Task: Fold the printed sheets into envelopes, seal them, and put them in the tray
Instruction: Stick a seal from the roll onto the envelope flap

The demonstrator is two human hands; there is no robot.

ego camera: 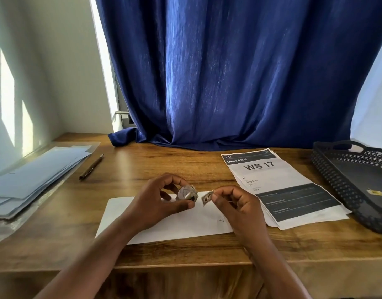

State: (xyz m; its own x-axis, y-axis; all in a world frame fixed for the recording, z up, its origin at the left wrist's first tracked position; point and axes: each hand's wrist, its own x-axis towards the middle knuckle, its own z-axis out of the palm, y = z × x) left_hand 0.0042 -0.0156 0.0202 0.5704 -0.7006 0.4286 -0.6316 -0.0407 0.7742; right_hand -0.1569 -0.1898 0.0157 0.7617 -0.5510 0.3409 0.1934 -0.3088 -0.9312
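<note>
— What are the hands doing?

— The left hand [157, 197] curls its fingers and thumb round a small roll of stamps [186, 192]. The right hand [233, 201] pinches a single stamp [207, 197] between thumb and forefinger, just beside the roll; I cannot tell whether the stamp is still joined to it.

— And the envelope?

— A white envelope [175, 223] lies flat on the wooden desk [185, 253], directly under both hands, with a small scribble on it near the right wrist.

— Where are the printed sheets?

— The stack of printed sheets [278, 186] lies just right of the right hand, its near corner close to the envelope's right end. The top sheet reads "WS 17" and "LIVING ROOM".

— The tray?

— The black perforated tray [328, 175] sits farther right, beyond the sheets, with a small yellow label on its floor.

— Anything on the other side?

— Well left of the left hand, a pile of pale blue envelopes [34, 180] in a clear sleeve, and a pen [91, 167] between that pile and the hands. A blue curtain [239, 72] hangs beyond the hands, its hem resting on the desk.
</note>
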